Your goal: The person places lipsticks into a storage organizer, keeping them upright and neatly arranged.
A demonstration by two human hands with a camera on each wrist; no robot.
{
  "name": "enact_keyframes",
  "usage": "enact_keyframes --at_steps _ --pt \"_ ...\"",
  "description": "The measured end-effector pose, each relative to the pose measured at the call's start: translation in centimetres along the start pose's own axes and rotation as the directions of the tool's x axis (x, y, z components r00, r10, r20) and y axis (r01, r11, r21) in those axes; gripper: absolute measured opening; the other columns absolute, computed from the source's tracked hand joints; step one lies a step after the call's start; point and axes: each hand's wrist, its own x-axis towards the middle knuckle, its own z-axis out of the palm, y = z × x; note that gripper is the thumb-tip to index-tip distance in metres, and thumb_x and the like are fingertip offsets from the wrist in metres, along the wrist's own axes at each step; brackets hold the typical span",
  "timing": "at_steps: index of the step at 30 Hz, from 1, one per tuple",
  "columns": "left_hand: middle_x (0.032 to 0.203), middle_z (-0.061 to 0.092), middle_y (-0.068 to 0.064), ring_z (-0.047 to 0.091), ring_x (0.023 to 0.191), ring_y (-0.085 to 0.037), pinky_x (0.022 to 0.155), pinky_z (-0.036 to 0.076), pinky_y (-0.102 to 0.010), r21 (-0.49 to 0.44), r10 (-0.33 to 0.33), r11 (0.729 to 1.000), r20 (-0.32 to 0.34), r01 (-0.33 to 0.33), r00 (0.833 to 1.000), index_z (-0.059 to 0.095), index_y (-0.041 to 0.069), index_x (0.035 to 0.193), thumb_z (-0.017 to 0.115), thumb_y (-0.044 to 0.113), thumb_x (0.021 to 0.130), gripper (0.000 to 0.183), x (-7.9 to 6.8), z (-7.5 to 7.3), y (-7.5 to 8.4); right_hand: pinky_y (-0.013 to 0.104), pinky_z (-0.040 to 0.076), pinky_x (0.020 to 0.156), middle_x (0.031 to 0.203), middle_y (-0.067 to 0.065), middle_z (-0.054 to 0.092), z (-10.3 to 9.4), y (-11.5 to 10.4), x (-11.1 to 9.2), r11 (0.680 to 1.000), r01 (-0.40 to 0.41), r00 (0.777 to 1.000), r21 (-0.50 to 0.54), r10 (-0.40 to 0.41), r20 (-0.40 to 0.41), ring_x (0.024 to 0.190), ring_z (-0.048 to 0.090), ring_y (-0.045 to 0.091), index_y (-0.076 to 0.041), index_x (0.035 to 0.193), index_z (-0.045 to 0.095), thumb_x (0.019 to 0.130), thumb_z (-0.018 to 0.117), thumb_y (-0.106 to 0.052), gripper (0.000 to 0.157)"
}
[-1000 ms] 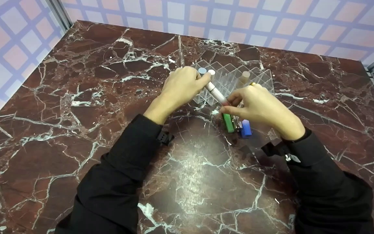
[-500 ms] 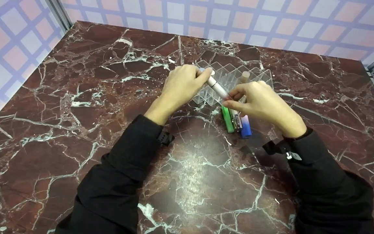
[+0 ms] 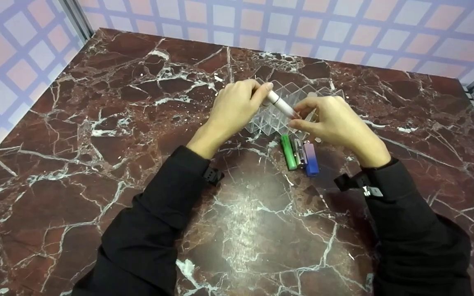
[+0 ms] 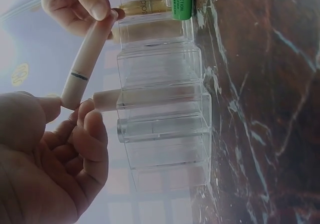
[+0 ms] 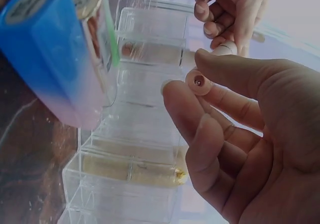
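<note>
A slim white-to-pink lipstick tube (image 3: 282,105) is held at a slant between both hands, over the clear organizer (image 3: 261,125). My left hand (image 3: 237,100) pinches its upper white end between thumb and fingers, close to the dark band that shows in the left wrist view. At the lower, pink end, my right hand (image 3: 333,117) grips it between thumb and fingertips; the right wrist view shows that round end (image 5: 199,83) with a recess in its middle. Both hands overlap part of the organizer in the head view.
In front of the organizer a green lipstick (image 3: 289,152), a silvery one (image 3: 299,152) and a blue-and-pink one (image 3: 311,159) stand side by side. Several tubes sit in the organizer's slots, among them a yellowish one (image 5: 132,170). Patterned walls (image 3: 220,20) border the marbled table (image 3: 97,172).
Both hands have shifted slightly up and to the right with the lipstick tube. Its lower end now stands farther from the green lipstick, and the blue-and-pink one shows more fully.
</note>
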Motion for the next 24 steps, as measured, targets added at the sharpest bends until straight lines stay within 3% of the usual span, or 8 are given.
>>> enact_keyframes --at_steps 9,16,21,24 --pt "0.087 0.069 -0.005 0.046 0.057 -0.009 0.050 0.035 -0.023 -0.106 0.054 0.993 -0.032 -0.057 0.998 0.069 0.013 0.111 0.050 0.037 0.108 0.031 0.5 0.1 0.8 0.027 0.053 0.048 0.095 0.004 0.074 -0.1 0.2 0.8 0.996 -0.029 1.000 0.081 0.030 -0.003 0.063 0.068 0.025 -0.008 0.111 0.072 0.092 0.078 -0.022 0.025" --pt "0.090 0.069 -0.006 0.057 0.066 -0.013 0.055 0.045 -0.025 -0.203 0.045 0.977 -0.074 -0.059 0.996 0.068 0.013 0.117 0.051 0.033 0.108 0.028 0.8 0.3 1.7 0.030 0.058 0.057 0.098 0.006 0.074 0.1 -0.1 1.5 0.993 -0.011 1.000 0.121 0.011 0.000 0.071 0.071 0.025 -0.005 0.111 0.071 0.093 0.076 -0.019 0.023" --pt "0.090 0.069 -0.005 0.064 0.075 -0.016 0.064 0.051 -0.027 -0.218 0.047 0.974 -0.093 -0.066 0.995 0.067 0.011 0.118 0.051 0.033 0.107 0.029 0.9 0.4 1.7 0.035 0.058 0.073 0.100 0.006 0.074 0.4 -0.3 1.8 0.994 -0.037 0.999 0.099 0.040 -0.022 0.074 0.070 0.021 -0.005 0.111 0.070 0.093 0.076 -0.019 0.024" --pt "0.090 0.069 -0.004 0.065 0.076 -0.016 0.065 0.051 -0.027 -0.221 0.048 0.973 -0.108 -0.071 0.993 0.067 0.012 0.119 0.052 0.033 0.107 0.028 1.0 0.5 1.6 0.034 0.058 0.072 0.101 0.006 0.073 0.5 -0.5 2.0 0.995 -0.053 0.998 0.079 0.056 -0.033 0.074 0.069 0.019 -0.005 0.112 0.069 0.093 0.075 -0.019 0.024"
